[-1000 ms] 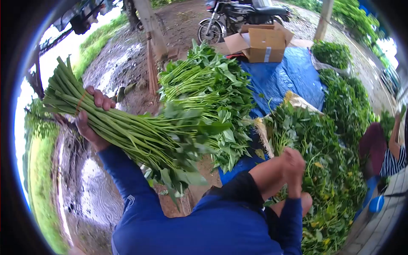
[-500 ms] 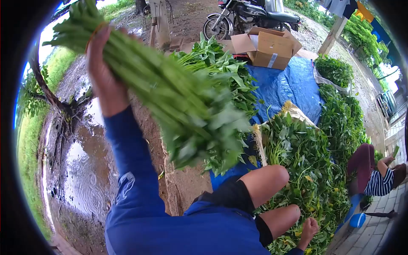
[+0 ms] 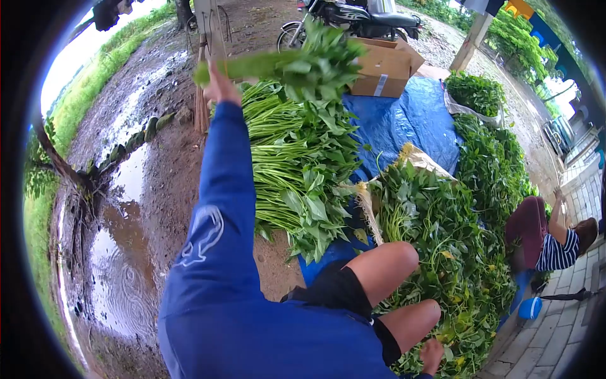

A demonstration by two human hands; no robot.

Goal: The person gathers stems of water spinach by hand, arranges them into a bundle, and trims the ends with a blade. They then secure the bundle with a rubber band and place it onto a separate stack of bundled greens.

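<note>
My left hand [image 3: 222, 87], at the end of an outstretched blue sleeve, grips a bunch of leafy greens [image 3: 303, 66] by the stem end, its leaves pointing right. Below this bunch lies a stack of greens [image 3: 284, 164] with pale stems to the left and leaves to the right. My right hand [image 3: 432, 355] is low beside my knee, over a loose heap of greens [image 3: 442, 246]. Its fingers look curled, and nothing shows in them, though detail there is soft.
A blue tarp [image 3: 423, 120] lies under the greens, with an open cardboard box [image 3: 380, 69] at its far end. Behind stand a motorcycle [image 3: 353, 19] and a post [image 3: 210, 28]. Another person [image 3: 555, 246] sits at the right near a blue container [image 3: 530, 308]. Puddles [image 3: 120, 259] spread at left.
My left hand has swung the bunch away from me and rightward, over the far end of the stack. My right hand has dropped lower and closer to my knee.
</note>
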